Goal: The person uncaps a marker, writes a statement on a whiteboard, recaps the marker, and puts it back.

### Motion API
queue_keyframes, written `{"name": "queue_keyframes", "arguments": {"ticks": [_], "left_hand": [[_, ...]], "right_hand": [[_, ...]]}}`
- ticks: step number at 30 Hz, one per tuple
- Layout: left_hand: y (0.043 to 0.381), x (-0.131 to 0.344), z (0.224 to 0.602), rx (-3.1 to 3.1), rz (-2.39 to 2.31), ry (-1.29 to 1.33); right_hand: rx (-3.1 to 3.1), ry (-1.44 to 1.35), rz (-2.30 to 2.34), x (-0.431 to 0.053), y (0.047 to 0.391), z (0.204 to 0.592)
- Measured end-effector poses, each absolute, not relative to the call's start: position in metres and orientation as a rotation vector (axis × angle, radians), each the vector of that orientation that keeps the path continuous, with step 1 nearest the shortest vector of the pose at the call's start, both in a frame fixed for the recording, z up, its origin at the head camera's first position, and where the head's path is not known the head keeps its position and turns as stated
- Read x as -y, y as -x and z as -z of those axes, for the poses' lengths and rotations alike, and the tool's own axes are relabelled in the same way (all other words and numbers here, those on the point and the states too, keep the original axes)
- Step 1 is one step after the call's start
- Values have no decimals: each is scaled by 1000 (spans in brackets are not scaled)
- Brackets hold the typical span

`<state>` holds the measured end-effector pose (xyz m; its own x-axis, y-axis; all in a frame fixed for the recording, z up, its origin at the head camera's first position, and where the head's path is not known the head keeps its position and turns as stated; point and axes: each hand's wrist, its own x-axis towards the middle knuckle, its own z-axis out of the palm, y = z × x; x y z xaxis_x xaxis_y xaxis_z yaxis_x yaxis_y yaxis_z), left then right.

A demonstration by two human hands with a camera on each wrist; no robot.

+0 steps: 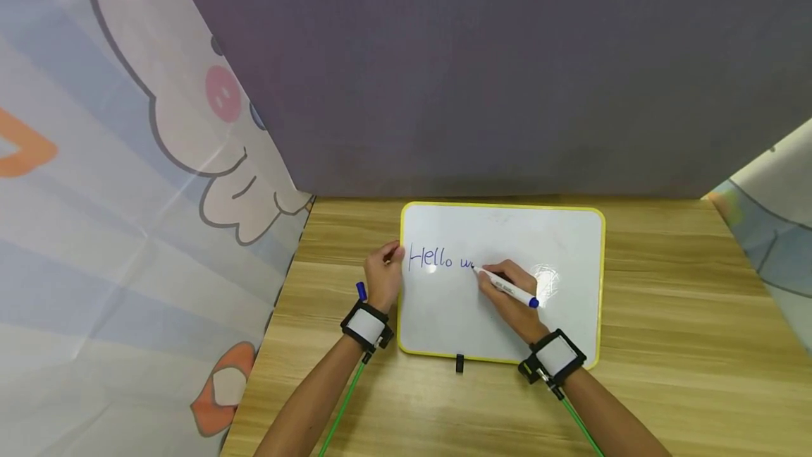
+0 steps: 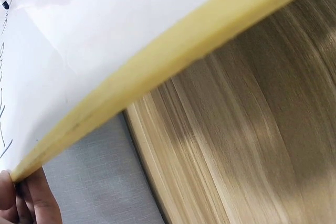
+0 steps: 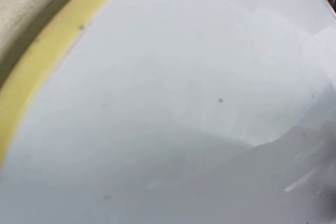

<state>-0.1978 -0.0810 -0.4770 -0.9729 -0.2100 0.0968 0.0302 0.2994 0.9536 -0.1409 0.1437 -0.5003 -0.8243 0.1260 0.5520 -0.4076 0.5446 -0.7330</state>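
A whiteboard point(image 1: 507, 330) with a yellow frame lies on the wooden table, with "Hello w" and part of another letter in blue ink point(image 1: 430, 258). My right hand point(image 1: 517, 291) grips a white marker point(image 1: 504, 286) with a blue end, its tip on the board at the end of the writing. At the board's left edge, my left hand point(image 1: 384, 277) pinches the yellow frame point(image 2: 105, 98); the left wrist view has the thumb point(image 2: 6, 192) above and fingers point(image 2: 44, 203) below. The right wrist view shows mostly bare board point(image 3: 157, 103), with the right hand largely out of frame.
A blue marker cap point(image 1: 361, 291) is beside the left wrist. At the board's bottom edge sits a small black piece point(image 1: 459, 363). A grey panel point(image 1: 507, 90) rises behind the table point(image 1: 672, 302), and a cartoon-printed sheet point(image 1: 127, 266) hangs at the left. Green cables point(image 1: 342, 407) trail from both wrists.
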Motion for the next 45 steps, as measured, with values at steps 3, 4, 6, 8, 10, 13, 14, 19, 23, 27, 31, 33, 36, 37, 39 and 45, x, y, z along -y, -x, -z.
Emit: {"name": "queue_keyframes", "arguments": {"ticks": [3,4,6,8,10,13,14,19,23,27,31,33,36,37,39,45], "left_hand": [[198,81,477,2360,1744,-172],[198,81,477,2359,1744,-171],[198,81,478,2358,1742,-166],[198,81,479,2356,1744,-166],[199,81,479,2352,1741,-162],[199,81,479,2349,1744,-163],[199,81,479,2349,1744,-161],[198,81,478,2358,1746,-165],[197,81,477,2354,1746,-174],[198,81,477,2345,1744,-170],[197,81,477,2350,1748,-171],[197,81,478,2352,1750,-173],[197,81,477,2350,1753,-166],[197,81,477,2350,1755,-163],[197,81,477,2348,1756,-159],[198,81,476,2347,1748,-162]], "right_hand": [[2208,-225,-1241,-144,141,501],[2206,-222,-1233,-144,141,501],[2212,-213,-1222,-145,142,500],[2221,-206,-1222,-144,142,499],[2218,-206,-1226,-144,143,498],[2205,-221,-1239,-144,144,498],[2198,-228,-1243,-144,144,498],[2200,-224,-1256,-146,143,499],[2198,-208,-1248,-148,141,498],[2192,-211,-1243,-149,141,496],[2182,-235,-1263,-150,141,497],[2177,-250,-1268,-150,141,498],[2168,-273,-1265,-150,142,499],[2167,-278,-1260,-150,143,499],[2167,-285,-1260,-150,143,499],[2188,-276,-1266,-150,144,499]]}}
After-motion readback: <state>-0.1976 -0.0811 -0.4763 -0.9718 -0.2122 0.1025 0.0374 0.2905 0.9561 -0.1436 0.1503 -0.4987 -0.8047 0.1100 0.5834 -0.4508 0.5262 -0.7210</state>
